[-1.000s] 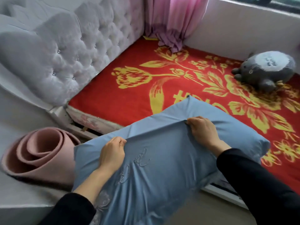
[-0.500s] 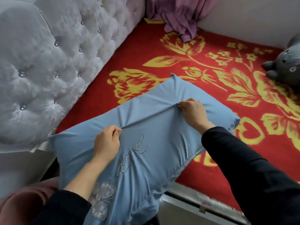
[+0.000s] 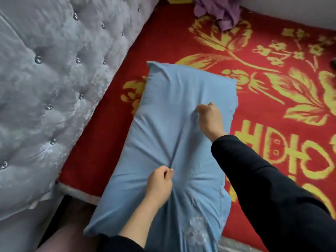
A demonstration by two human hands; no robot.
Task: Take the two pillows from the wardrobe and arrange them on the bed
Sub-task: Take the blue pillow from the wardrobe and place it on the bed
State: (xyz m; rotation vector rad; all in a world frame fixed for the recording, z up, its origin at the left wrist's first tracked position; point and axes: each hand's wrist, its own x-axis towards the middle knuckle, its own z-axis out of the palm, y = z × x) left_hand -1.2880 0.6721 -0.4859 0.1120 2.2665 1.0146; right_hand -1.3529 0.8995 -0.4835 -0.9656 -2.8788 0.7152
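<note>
The left hand (image 3: pixel 159 184) is closed in a fist, pinching a bunch of the pale blue pillowcase fabric near the pillow's middle, so that creases fan out from its knuckles. The right hand (image 3: pixel 210 118) is likewise curled shut, gripping a fold of the same fabric farther up, toward the pillow's far right edge. Both arms wear black sleeves; the right sleeve (image 3: pixel 269 188) crosses over the pillow's near right corner.

The blue pillow (image 3: pixel 174 110) lies lengthwise away from the person, its far end over the red bedspread and its near end hanging past the bed's near edge. Whether the far end rests on the spread or is held just above it cannot be told. Pale embroidery shows on the pillow's near end, beside the left forearm.

The red bedspread (image 3: pixel 272 42), patterned with yellow flowers and leaves, covers the bed to the right of and beyond the pillow. Left of the pillow stands the grey tufted headboard (image 3: pixel 54 79), studded with shiny buttons, meeting the spread along a slanting line. Beyond the pillow, at the far edge of the bed, a purple curtain (image 3: pixel 218 10) bunches on the spread.
</note>
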